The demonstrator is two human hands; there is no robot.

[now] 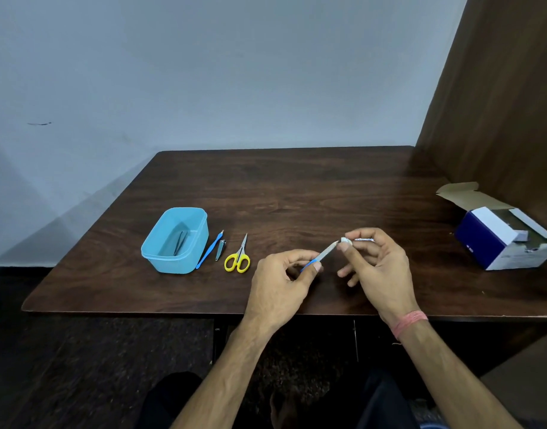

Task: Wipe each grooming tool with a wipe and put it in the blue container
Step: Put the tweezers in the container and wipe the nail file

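The left hand pinched the nail file by its blue handle; the right hand pinched a wipe on its tip, above the table near its front edge.

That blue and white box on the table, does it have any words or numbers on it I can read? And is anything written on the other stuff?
Blue and white box: small white marks on its blue side, too blurred to read.
Wipe pinched in the right hand: no print that can be read.
Blue container, yellow scissors: no text visible.
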